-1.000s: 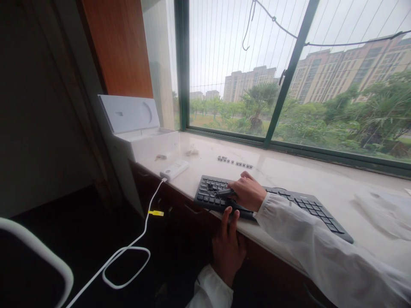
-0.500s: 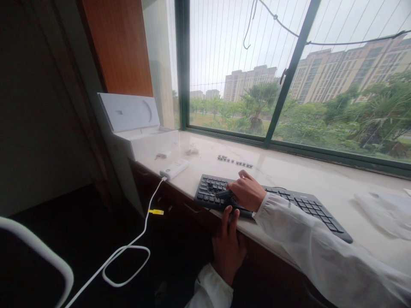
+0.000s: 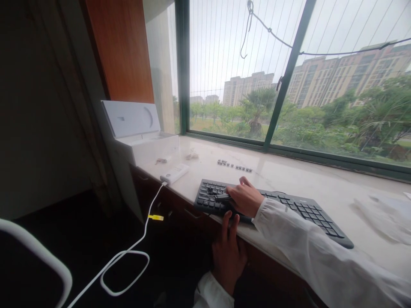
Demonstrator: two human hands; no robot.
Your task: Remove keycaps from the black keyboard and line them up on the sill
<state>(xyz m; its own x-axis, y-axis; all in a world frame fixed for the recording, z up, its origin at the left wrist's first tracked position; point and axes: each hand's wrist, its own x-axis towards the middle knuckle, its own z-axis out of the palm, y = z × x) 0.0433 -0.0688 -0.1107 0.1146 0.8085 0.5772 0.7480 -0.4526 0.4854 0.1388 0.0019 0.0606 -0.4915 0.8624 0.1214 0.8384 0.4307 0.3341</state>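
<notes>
A black keyboard (image 3: 302,216) lies on the pale counter, with some of its keycaps gone at the left end. My right hand (image 3: 245,197) is closed around a black keycap puller (image 3: 224,197), whose thin wire end reaches down to the keys at the left. Below the counter edge is my left hand (image 3: 228,252), fingers extended upward, their tips at the keyboard's front edge; it holds nothing. Several loose keycaps (image 3: 243,169) lie in short rows behind the keyboard.
An opened white box (image 3: 146,149) stands at the far left of the counter (image 3: 205,171). Near it lies a white power bank (image 3: 174,174) with a white cable (image 3: 145,231) hanging over the edge. Clear plastic wrapping (image 3: 382,216) lies at the right. A window (image 3: 231,98) rises behind.
The view has tilted up slightly, so everything sits a little lower. My right hand and the keycap puller have shifted slightly over the left keys; my left hand stays at the front edge.
</notes>
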